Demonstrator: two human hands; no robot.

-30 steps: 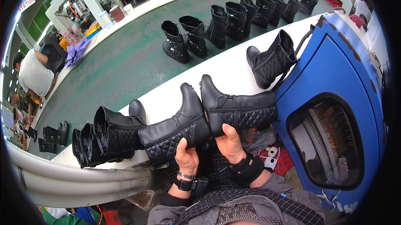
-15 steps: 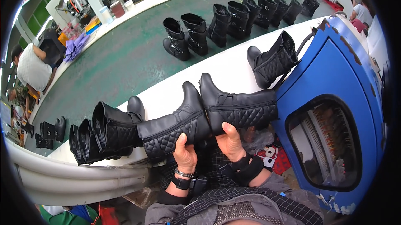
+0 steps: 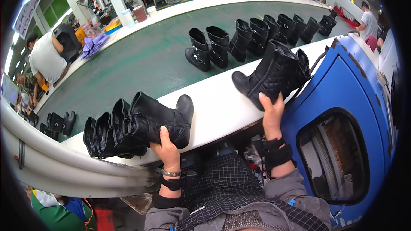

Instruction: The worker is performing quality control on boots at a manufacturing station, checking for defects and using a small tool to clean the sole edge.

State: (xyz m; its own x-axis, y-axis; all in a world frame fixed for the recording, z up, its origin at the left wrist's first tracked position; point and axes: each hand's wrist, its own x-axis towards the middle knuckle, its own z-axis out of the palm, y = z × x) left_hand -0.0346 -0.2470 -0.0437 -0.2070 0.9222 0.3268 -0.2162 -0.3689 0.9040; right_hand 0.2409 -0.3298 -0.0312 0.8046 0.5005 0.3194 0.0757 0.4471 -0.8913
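My left hand [image 3: 167, 150] is closed round the lower side of a black boot [image 3: 169, 118], which stands on the white ledge with its toe to the right, at the end of a row of black boots [image 3: 105, 134]. Farther right, my right hand [image 3: 272, 113] grips a second black boot [image 3: 270, 73] with a quilted shaft, near the heel. This boot leans with its toe to the left and its shaft up. It partly hides another black boot [image 3: 304, 63] behind it. The fingers under both held boots are mostly hidden.
A green conveyor belt [image 3: 141, 68] runs beyond the white ledge [image 3: 214, 106], with several black buckled boots [image 3: 218, 44] on it. A blue machine [image 3: 338, 72] with a window stands close on my right. A white curved casing [image 3: 77, 166] lies at left. Other people work along the belt.
Both boots have gone from lying side by side before me to standing apart on the ledge, one moved left, one right. My hands have spread apart with them.
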